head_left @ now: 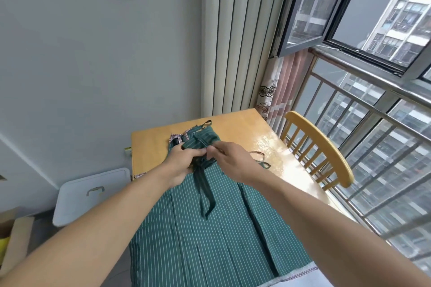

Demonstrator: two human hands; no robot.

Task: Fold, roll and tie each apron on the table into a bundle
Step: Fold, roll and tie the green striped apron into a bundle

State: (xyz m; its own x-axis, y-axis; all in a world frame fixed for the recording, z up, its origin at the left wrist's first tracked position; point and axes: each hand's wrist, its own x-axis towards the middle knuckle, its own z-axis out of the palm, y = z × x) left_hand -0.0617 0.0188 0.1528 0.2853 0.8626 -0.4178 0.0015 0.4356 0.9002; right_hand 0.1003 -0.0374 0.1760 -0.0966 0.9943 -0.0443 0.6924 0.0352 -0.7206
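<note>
- The rolled bundle (198,144) sits on a flat striped apron (210,228), raised off the table (245,128), probably so the ties (205,193) can pass round it.
- Left hand (184,161) curls round the bundle, steadying it.
- Right hand (231,161), just beside the bundle, pinches a tie at its top, likely knotting.
- A chair (319,147) stands beyond the bundle.

Wooden chair (319,147) — white bin (91,196); curtain (235,37)

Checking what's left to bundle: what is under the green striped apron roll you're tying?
Under the roll lies a flat green striped apron spread over the wooden table. Both hands, left and right, hide the roll's near side. Whether more aprons lie beneath the flat one is covered.
</note>
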